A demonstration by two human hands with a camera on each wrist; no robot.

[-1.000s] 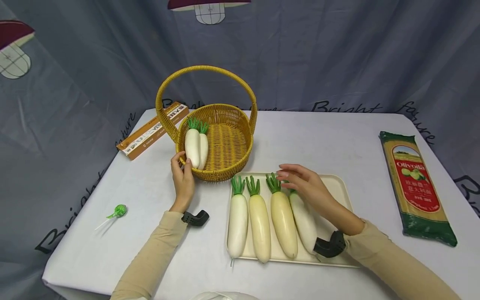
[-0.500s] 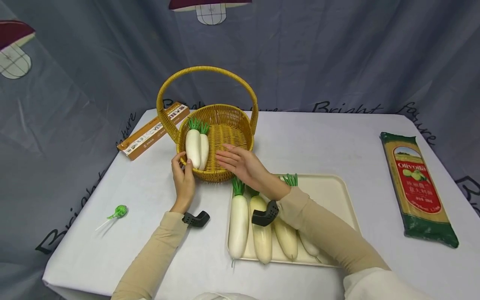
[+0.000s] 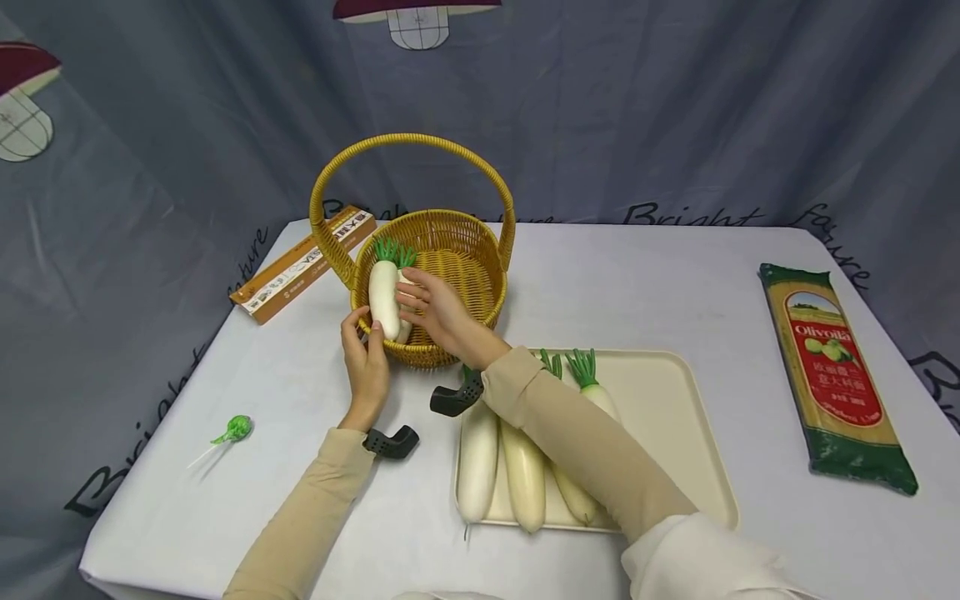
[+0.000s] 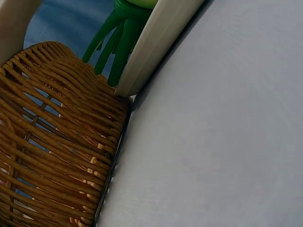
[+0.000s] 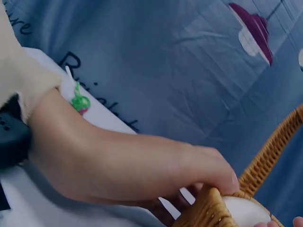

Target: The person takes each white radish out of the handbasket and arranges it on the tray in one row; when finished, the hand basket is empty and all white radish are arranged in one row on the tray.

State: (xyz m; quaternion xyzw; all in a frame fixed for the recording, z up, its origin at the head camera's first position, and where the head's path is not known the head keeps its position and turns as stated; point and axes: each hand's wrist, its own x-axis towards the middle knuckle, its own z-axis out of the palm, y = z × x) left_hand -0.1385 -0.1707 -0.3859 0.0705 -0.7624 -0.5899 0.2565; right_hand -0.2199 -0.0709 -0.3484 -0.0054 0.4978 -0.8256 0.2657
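Note:
A yellow wicker basket with a tall hoop handle stands at the back left of the table. My left hand grips its near-left rim, thumb over the edge, as the right wrist view also shows. Inside lie two white radishes with green tops: the left white radish shows fully, the other is partly hidden. Over them is my right hand, fingers extended and at the radishes' right side; whether they touch cannot be told. Beneath the right forearm, a cream tray holds several larger radishes, among them a long white radish.
Behind the basket's left side lies an orange-brown box. A green lollipop lies at the table's left. On the right side is a pasta packet. A grey-blue curtain hangs behind the table.
My right hand has moved left from above the tray, across the basket's near rim, to the radishes inside. The left hand has stayed on the rim; the basket has hardly moved.

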